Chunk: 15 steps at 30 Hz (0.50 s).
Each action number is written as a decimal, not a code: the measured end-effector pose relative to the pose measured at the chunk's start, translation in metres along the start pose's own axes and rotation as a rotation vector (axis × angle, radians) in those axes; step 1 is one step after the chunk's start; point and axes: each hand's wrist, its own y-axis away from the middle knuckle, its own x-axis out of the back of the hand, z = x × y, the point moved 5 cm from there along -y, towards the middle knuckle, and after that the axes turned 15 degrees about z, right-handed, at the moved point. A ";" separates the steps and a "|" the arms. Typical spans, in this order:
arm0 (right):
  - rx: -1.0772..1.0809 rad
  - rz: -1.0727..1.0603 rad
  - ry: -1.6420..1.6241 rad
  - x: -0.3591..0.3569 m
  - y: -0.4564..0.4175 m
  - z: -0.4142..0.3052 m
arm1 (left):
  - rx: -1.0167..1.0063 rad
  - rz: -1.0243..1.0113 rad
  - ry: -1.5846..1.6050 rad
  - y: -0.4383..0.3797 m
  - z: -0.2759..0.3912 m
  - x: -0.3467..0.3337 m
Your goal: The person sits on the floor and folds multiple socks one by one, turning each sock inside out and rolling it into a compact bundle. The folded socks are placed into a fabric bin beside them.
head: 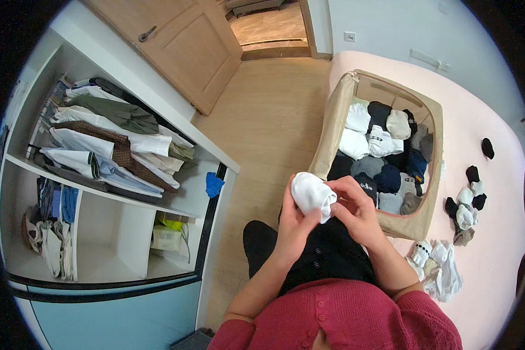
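Note:
A white sock rolled into a ball (310, 194) is held between both hands above my lap. My left hand (295, 225) cups it from the left and below, thumb across its lower side. The fingertips of my right hand (354, 212) pinch the folded cuff on the right. Just beyond my hands stands a beige fabric storage box (435, 144), with rolled socks in white, black, grey and navy packed inside it. White socks (437, 271) lie in a loose pile near my right elbow. Farther right is a cluster of black, white and brown socks (465, 216).
The box rests on a bed with a pale pink sheet (498, 262). One black sock (487, 148) lies apart at the bed's far right. On the left stands a wardrobe (218, 153) with hanging clothes (122, 118). A wooden door (192, 48) stands ajar beyond it.

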 end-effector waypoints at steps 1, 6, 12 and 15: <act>0.025 -0.008 0.024 0.001 0.000 0.001 | -0.040 -0.037 -0.039 0.003 0.002 -0.004; -0.110 -0.027 -0.101 -0.002 0.003 0.011 | 0.019 0.028 -0.011 0.007 0.004 -0.007; -0.197 -0.003 -0.148 -0.009 0.006 0.008 | 0.013 0.090 -0.073 0.008 0.004 -0.005; -0.134 0.012 -0.068 -0.006 0.007 0.013 | 0.060 0.105 -0.061 0.009 0.004 -0.006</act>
